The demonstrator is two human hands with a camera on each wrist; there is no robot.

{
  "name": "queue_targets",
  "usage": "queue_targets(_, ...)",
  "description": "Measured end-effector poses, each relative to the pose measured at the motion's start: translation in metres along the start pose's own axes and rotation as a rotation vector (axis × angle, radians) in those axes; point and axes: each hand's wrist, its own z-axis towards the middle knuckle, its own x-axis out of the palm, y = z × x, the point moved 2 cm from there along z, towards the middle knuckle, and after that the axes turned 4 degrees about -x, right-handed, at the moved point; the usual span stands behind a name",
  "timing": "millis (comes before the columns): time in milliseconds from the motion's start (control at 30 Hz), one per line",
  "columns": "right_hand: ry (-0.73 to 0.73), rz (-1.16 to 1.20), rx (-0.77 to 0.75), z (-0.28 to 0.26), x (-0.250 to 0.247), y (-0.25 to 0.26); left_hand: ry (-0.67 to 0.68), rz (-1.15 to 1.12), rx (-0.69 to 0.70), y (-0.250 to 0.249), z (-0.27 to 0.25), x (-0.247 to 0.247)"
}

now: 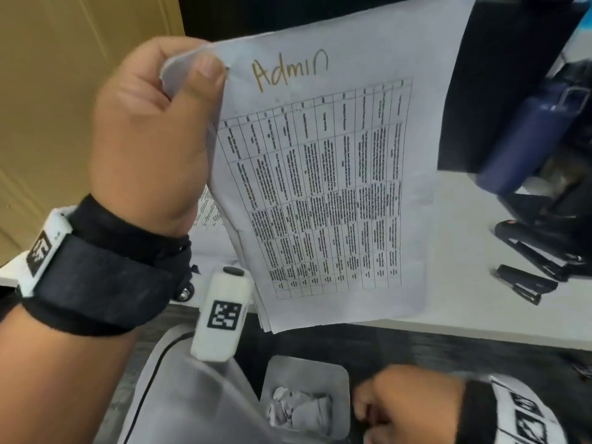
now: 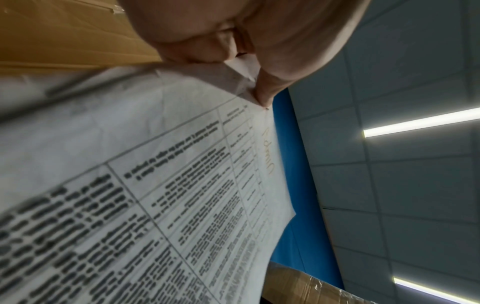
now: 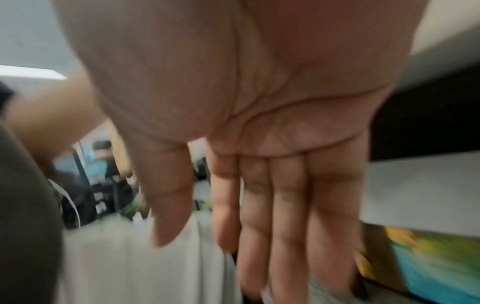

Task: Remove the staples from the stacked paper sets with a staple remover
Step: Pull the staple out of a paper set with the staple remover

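Observation:
My left hand (image 1: 153,129) holds up a paper set (image 1: 320,187) by its top left corner, thumb and fingers pinched on the corner. The top sheet carries a printed table and the handwritten word "Admin". In the left wrist view the same paper set (image 2: 145,185) hangs below the pinching fingers (image 2: 265,90). My right hand (image 1: 403,405) is low, below the table edge beside a grey bin (image 1: 304,395), with nothing in it. The right wrist view shows that right hand (image 3: 259,185) with straight fingers and a bare palm. No staple remover is identifiable.
Black staplers (image 1: 525,283) lie on the white table (image 1: 480,309) at the right, near a dark blue bottle (image 1: 525,136). More printed sheets (image 1: 208,216) lie on the table behind the held set. The grey bin holds crumpled scraps.

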Motion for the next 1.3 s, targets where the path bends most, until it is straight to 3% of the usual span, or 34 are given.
queue_targets(100,-0.160,0.267,-0.132,-0.058,-0.061,0.006,0.072,-0.152,-0.024,-0.005,0.006,0.002)
queue_targets(167,-0.630,0.525,-0.189,-0.081,-0.100,-0.014,0.130,-0.216,-0.055,-0.012,0.011,0.011)
queue_targets(233,-1.079,0.604,-0.186,-0.088,-0.128,-0.039,0.165,-0.232,-0.068,-0.019,0.017,0.024)
queue_targets(300,-1.260,0.655,-0.196,-0.079,-0.147,-0.051,0.191,-0.236,-0.083,-0.029,0.024,0.041)
queue_targets(400,-1.304,0.963,-0.312,-0.063,-0.161,-0.058,0.233,-0.238,-0.105,-0.038,0.037,0.066)
queue_targets(467,-1.374,1.032,-0.319,-0.060,-0.164,-0.060,0.259,-0.260,-0.115,-0.041,0.042,0.079)
queue_targets(567,-1.456,1.048,-0.233,-0.057,-0.164,-0.064,0.334,-0.268,-0.245,-0.019,0.031,0.087)
queue_targets(667,-1.426,1.103,-0.157,-0.052,-0.157,-0.068,0.412,-0.183,-0.365,0.021,0.000,0.090)
queue_targets(800,-1.392,1.106,-0.113,-0.046,-0.140,-0.070,0.241,-0.168,-0.447,0.045,-0.029,0.095)
queue_targets(900,-1.477,1.106,-0.153,-0.050,-0.136,-0.066,0.169,-0.207,-0.468,0.039,-0.032,0.102)
queue_targets(1133,-1.617,1.028,-0.105,-0.059,-0.147,-0.065,0.126,-0.244,-0.456,0.013,-0.019,0.112)
queue_targets(1300,-1.504,1.163,-0.038,-0.049,-0.137,-0.068,0.139,-0.172,-0.443,0.025,-0.027,0.108)
